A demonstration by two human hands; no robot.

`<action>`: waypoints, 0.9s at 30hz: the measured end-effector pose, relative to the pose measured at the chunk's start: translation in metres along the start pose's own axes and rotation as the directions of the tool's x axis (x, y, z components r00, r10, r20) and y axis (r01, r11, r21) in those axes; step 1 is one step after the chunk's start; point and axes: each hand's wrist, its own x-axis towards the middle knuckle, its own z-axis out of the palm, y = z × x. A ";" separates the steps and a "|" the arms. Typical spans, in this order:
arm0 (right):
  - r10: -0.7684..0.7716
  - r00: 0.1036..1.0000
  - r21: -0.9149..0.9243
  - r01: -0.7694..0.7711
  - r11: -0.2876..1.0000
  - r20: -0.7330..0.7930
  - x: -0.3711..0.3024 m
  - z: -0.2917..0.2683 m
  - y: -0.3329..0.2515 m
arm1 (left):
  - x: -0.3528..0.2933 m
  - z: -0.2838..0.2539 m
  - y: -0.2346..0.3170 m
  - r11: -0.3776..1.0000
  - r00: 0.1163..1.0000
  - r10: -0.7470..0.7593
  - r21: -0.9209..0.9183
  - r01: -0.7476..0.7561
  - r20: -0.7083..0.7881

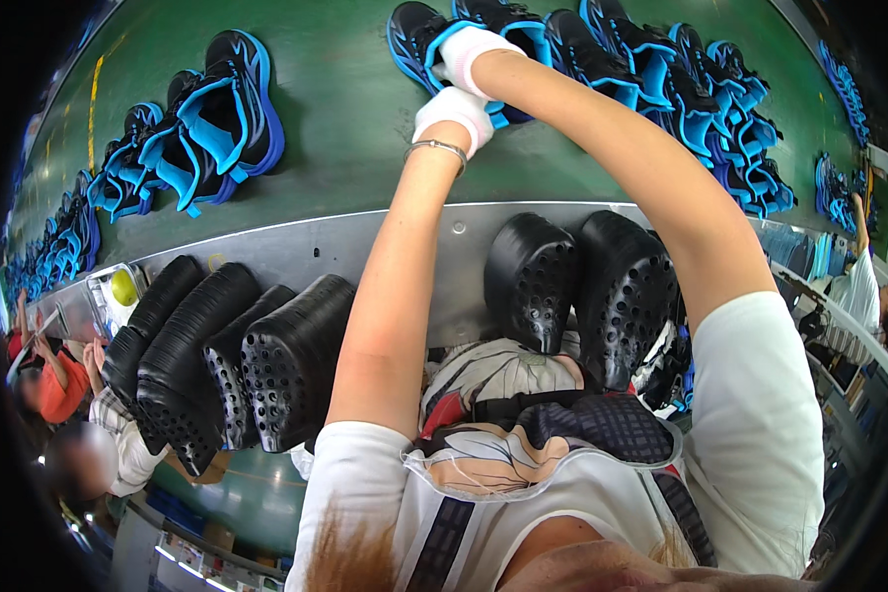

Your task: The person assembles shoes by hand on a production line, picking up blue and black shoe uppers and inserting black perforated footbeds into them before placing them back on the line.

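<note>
My right hand (pixel 472 57), in a white glove, reaches across to a black shoe with blue lining and sole (pixel 412 37) at the far edge of the green belt. Its fingers curl down at the shoe's opening and grip it there. Just nearer, my left hand (pixel 454 116), also white-gloved, is up against the right one at the heel end of that shoe. The back of the left hand hides its fingers. Beside the right hand stands another black and blue shoe (pixel 503 22), partly covered by my forearm.
Many matching shoes (pixel 676 74) crowd the green belt (pixel 335 109) at right; another group (pixel 217 109) stands at left. Black perforated shoe lasts (pixel 291 360) line the near metal ledge (pixel 434 232), with a further pair (pixel 612 296) right of my left arm. Other people (pixel 64 380) are at both sides.
</note>
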 end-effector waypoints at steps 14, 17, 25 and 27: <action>-0.123 0.900 0.179 0.215 0.960 -0.418 -0.280 -0.025 0.120 | 0.013 -0.003 -0.073 0.992 0.984 0.113 0.062 -0.106 -0.135; 0.261 0.749 0.416 0.021 0.909 -0.609 -0.378 0.031 0.231 | -0.019 0.004 -0.101 0.913 0.812 0.392 0.292 -0.285 -0.433; 0.647 0.613 0.557 -0.372 0.743 -0.454 -0.504 0.165 0.382 | -0.124 0.019 -0.053 0.967 0.787 0.253 0.122 -0.223 -0.562; 0.602 0.654 0.495 -0.375 0.784 -0.458 -0.494 0.180 0.391 | -0.136 0.028 -0.055 0.972 0.803 0.221 0.055 -0.230 -0.553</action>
